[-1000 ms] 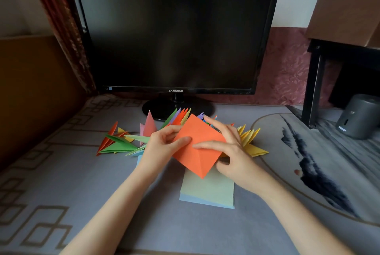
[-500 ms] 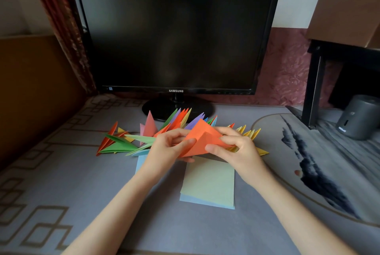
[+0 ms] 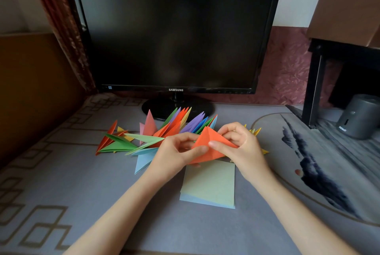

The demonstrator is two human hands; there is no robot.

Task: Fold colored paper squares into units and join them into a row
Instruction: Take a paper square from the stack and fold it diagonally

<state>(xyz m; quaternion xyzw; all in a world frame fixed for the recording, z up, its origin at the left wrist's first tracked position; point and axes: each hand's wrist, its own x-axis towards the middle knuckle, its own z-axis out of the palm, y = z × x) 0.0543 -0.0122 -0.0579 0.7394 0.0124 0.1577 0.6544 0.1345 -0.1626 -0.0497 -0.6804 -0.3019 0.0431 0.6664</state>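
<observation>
Head view. A person's two bare hands work in front of the monitor [image 3: 176,32], held a little above the grey patterned desk mat [image 3: 98,203]. The left hand [image 3: 174,156] pinches the left edge of a partly folded orange paper [image 3: 213,147] between the thumb and curled fingers. The right hand [image 3: 244,147] grips the paper's right part, with the thumb laid across the front face and the fingers curled over the top edge behind. The orange paper rises to a peak at its top centre, and a crease runs down from that peak.

Between the hands and the monitor's round black base [image 3: 162,108] lies a row of folded units [image 3: 164,131]. Their pointed tips fan upward and to the left in red, yellow, green, pale green, light blue, pink, orange, purple and blue. A few yellow tips show past the right hand.

Farther from the monitor than the hands, a stack of paper squares [image 3: 209,184] lies flat on the mat, pale green on top and light blue beneath. The lower edge of the orange paper overlaps the stack's far edge in this view.

Right of the monitor stands a black stand leg [image 3: 312,90], with a grey cylindrical device [image 3: 359,117] beside it and a brown cardboard box [image 3: 349,8] above. Left of the monitor hangs a reddish curtain [image 3: 61,24]. The monitor's screen is dark
</observation>
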